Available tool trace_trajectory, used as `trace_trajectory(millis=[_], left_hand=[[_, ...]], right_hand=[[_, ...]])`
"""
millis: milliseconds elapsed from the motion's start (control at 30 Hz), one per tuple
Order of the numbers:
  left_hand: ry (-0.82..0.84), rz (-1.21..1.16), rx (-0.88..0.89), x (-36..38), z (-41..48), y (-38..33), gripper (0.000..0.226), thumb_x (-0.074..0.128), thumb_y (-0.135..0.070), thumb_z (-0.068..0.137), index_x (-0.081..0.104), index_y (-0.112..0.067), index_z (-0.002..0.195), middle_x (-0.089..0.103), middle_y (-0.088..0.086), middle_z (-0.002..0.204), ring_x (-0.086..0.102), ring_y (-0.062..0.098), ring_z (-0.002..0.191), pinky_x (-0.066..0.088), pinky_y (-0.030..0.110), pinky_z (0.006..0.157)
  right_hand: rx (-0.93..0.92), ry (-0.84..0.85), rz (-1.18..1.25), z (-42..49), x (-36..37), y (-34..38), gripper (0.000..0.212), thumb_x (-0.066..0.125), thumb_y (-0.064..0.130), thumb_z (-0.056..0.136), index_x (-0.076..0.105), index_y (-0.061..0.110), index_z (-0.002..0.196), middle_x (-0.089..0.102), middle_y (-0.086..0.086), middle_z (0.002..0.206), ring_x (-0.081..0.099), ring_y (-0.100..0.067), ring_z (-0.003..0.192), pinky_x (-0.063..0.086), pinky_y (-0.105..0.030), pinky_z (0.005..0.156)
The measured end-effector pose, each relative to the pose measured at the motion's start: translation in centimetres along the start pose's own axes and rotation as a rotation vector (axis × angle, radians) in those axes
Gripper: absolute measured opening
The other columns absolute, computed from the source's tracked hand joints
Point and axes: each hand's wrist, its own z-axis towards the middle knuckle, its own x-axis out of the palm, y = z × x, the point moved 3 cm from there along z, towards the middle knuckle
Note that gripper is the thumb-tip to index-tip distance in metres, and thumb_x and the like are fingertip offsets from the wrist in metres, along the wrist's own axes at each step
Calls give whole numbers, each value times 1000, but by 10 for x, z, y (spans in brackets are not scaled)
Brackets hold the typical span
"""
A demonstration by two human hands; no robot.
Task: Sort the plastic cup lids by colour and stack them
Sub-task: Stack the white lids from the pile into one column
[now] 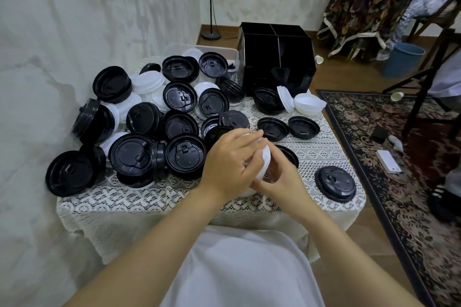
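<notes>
White lids (266, 160) are held over the front middle of the surface (324, 154), just beside a heap of black lids (139, 154). They are covered from above by the curled fingers of the left hand (230, 161) and pinched at the lower edge by the right hand (283, 183).

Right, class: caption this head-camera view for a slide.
Left hand and right hand hold white lids beside a heap of mixed black and white lids on a lace tablecloth.

We see smooth, glossy black plastic lids (185, 157) heaped at nine o'clock, with duller white plastic lids (149, 82) among them. The cloth (139, 197) beneath is rough openwork lace. At twelve o'clock the black organiser (277, 55) shines like hard plastic. At three o'clock lies a matt woven rug (399, 182).
</notes>
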Motion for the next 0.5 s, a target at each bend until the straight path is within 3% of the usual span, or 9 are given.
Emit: trace_trajectory(millis=[100, 267, 367, 433, 500], left_hand=[[-38, 11, 8, 2, -1, 1, 36, 45, -25, 91, 76, -11, 102, 71, 3, 113, 58, 21, 112, 45, 31, 98], [-21, -14, -9, 3, -1, 1, 35, 46, -26, 91, 75, -12, 103, 70, 2, 114, 57, 20, 113, 43, 28, 99], [26, -65, -35, 2, -2, 4, 36, 46, -29, 92, 74, -13, 108, 68, 0, 118, 52, 16, 117, 37, 22, 102], [55, -161, -86, 2, -2, 7, 37, 49, -33, 91, 73, -13, 109, 66, -4, 121, 50, 13, 119, 35, 19, 104], [40, -297, -160, 2, -3, 10, 37, 56, -36, 86, 73, -12, 107, 62, -10, 120, 50, 8, 119, 34, 16, 104]], right_hand=[[8, -1, 5, 1, -1, -3, 82, 79, -5, 74, 42, 18, 144, 63, 4, 126, 61, -10, 115, 50, -25, 93], [28, 14, 74, 1, -3, -4, 76, 81, 10, 69, 47, 34, 133, 65, 7, 125, 61, -13, 117, 51, -29, 96], [80, 86, 126, 0, -6, -5, 78, 77, -6, 76, 44, 27, 139, 63, 1, 129, 59, -15, 122, 48, -35, 102], [112, 201, 130, 0, -14, -1, 79, 63, -19, 81, 37, 18, 146, 57, -1, 137, 54, -15, 128, 45, -35, 106], [127, 255, 133, 5, -26, 7, 75, 54, -20, 84, 36, 15, 147, 51, 2, 144, 49, -10, 132, 42, -31, 108]])
